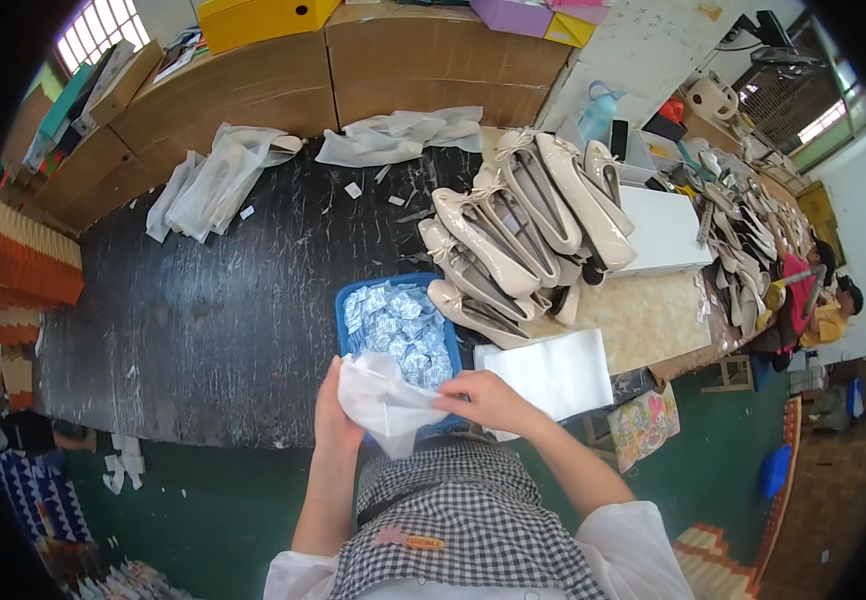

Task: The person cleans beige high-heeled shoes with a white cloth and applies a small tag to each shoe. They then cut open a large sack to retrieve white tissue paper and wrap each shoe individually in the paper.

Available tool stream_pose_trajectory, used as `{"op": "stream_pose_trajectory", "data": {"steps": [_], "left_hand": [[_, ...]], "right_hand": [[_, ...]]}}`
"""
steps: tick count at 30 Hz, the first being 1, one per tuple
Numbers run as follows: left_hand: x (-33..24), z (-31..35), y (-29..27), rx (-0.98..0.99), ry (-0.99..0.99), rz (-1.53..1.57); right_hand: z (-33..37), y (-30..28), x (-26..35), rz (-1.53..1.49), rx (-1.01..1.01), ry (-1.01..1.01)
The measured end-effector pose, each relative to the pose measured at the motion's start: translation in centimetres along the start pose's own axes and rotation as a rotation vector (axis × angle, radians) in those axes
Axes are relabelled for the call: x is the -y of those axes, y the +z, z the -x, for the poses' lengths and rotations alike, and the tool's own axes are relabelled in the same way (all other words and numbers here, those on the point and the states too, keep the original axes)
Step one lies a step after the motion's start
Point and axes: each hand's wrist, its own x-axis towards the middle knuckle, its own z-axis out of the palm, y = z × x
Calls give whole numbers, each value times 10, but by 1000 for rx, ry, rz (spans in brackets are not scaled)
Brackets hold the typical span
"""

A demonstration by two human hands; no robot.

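A thin white translucent bag (385, 398) is held up in front of my body. My left hand (332, 408) grips it from the left, fingers partly behind it. My right hand (485, 398) pinches its right edge. Whether anything lies inside the bag cannot be made out. Just behind it, partly covered by it, stands a blue basket (344, 318) full of small blue-and-white sachets (393, 318). To the right of the basket rests a stack of flat white sheets or bags (553, 372). Beyond that, beige ballet flats (498, 240) with bows are piled on the table.
Wrapped bundles in translucent white bags (228, 185) lie at the back of the black table (203, 310). A white box (658, 228) sits beside the shoes. Cardboard (443, 60) lines the table's far edge. Other people (803, 290) are at the far right, near more shoes.
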Motion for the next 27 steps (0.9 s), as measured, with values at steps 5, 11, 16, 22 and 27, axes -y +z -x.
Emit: {"op": "stream_pose_trajectory", "data": {"steps": [5, 11, 16, 22, 27], "left_hand": [[-11, 19, 11, 55, 431, -971], [-2, 16, 22, 26, 467, -1106], [2, 3, 14, -45, 508, -1122], [-1, -22, 2, -166, 775, -1256], [46, 30, 16, 314, 943, -1368]], "right_hand": [[-10, -157, 2, 670, -781, 3], [-3, -227, -59, 294, -644, 150], [10, -193, -41, 175, -730, 5], [82, -90, 59, 421, -176, -10], [48, 3, 7, -467, 13, 407]]}}
